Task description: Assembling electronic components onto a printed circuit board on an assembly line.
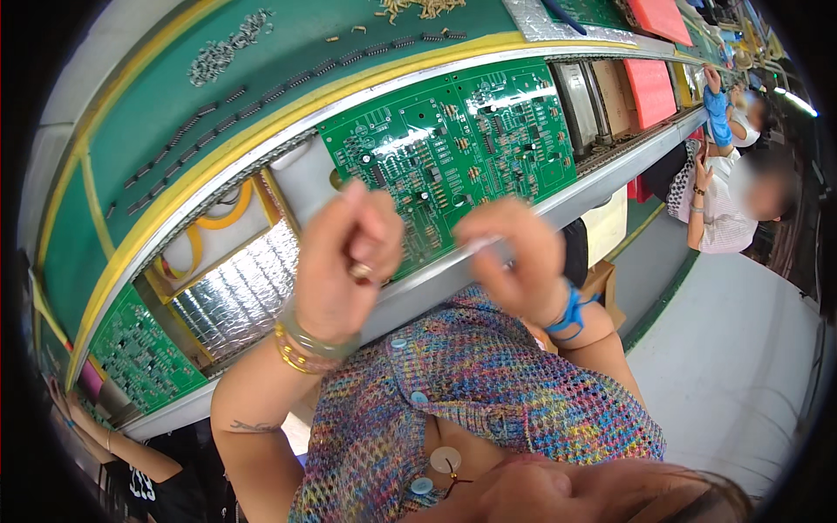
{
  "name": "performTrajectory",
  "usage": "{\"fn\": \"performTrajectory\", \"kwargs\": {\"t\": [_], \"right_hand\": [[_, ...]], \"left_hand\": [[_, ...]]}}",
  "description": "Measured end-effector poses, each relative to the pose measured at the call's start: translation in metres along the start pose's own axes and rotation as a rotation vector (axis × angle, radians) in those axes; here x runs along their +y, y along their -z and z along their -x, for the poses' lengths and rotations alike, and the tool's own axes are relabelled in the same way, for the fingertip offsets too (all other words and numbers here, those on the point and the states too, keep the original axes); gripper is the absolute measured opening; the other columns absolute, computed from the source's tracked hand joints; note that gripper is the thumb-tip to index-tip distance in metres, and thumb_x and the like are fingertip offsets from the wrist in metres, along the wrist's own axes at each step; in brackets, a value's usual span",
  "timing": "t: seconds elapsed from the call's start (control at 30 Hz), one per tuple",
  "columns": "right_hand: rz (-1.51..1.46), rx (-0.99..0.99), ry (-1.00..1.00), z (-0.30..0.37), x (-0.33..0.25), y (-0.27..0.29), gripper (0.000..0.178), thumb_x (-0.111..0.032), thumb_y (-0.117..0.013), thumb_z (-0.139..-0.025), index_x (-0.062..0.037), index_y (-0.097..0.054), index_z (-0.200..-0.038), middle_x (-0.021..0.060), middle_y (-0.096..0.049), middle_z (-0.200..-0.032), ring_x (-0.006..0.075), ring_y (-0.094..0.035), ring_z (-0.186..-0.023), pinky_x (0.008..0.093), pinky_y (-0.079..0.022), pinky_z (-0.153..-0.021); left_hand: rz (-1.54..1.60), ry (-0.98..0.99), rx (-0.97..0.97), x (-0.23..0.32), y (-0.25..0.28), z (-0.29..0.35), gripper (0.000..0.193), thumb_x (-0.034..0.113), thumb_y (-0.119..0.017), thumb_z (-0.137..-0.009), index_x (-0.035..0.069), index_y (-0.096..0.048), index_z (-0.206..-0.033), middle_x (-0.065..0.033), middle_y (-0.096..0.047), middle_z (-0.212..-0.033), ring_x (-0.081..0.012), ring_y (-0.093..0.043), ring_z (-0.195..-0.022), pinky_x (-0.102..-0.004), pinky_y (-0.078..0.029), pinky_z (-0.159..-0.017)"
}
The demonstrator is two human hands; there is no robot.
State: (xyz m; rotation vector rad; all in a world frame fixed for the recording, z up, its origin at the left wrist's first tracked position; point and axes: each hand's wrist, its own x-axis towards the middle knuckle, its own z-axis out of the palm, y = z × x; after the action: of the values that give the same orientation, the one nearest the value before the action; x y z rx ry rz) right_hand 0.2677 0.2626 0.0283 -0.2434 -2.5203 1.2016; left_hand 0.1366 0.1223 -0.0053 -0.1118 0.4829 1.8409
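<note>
A large green circuit board (466, 131), set with many small components, lies across the rails of the line in front of me. My left hand (349, 253), with a ring and bangles, hovers over the board's near left corner. Its fingers are curled in and blurred, and whatever they may hold is hidden. Above the board's near edge is my right hand (516, 257), wearing a blue wrist strap (571, 315). Thumb and fingers are pinched together there; a small greyish spot shows between them, too smeared to name.
On the green shelf beyond lie rows of black chips (288, 83), a pile of small metal parts (228, 48) and tan components (423, 7). Another circuit board (139, 344) sits at the left, beside yellow tape rolls (228, 209). Red foam (649, 91) and co-workers are at the right.
</note>
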Motion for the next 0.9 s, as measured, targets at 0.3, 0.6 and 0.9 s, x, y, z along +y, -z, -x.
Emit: {"fn": "performTrajectory", "kwargs": {"t": [0.3, 0.6, 0.9], "right_hand": [[0.013, -0.397, 0.184, 0.024, -0.011, -0.085, 0.058, -0.015, -0.072, -0.07, -0.0058, -0.05, -0.123, 0.0136, -0.055, -0.119, 0.0317, -0.051, -0.113, 0.0423, -0.04, -0.099], [0.315, -0.223, -0.047, 0.034, 0.037, -0.019, 0.042, -0.015, -0.066, -0.079, -0.0052, -0.055, -0.118, 0.0163, -0.059, -0.116, 0.0347, -0.055, -0.108, 0.0411, -0.043, -0.094], [0.546, 0.002, -0.188, 0.035, 0.092, 0.046, 0.033, -0.018, -0.061, -0.087, -0.0022, -0.056, -0.116, 0.0174, -0.06, -0.112, 0.0353, -0.057, -0.104, 0.0397, -0.045, -0.089]], "left_hand": [[-0.568, -0.484, 0.055, 0.081, 0.004, 0.081, 0.048, 0.036, -0.034, -0.102, -0.001, -0.051, -0.126, 0.0066, -0.026, -0.057, -0.0028, -0.021, -0.047, -0.0166, -0.018, -0.04], [-2.17, -0.199, 1.811, 0.151, 0.147, 0.264, 0.054, 0.047, -0.033, -0.098, 0.008, -0.051, -0.13, -0.019, -0.068, -0.091, -0.0383, -0.065, -0.079, -0.0478, -0.05, -0.071], [-2.115, 0.035, 1.68, 0.169, 0.169, 0.291, 0.052, 0.049, -0.032, -0.096, 0.013, -0.06, -0.122, -0.0218, -0.064, -0.105, -0.042, -0.06, -0.097, -0.0499, -0.047, -0.082]]}}
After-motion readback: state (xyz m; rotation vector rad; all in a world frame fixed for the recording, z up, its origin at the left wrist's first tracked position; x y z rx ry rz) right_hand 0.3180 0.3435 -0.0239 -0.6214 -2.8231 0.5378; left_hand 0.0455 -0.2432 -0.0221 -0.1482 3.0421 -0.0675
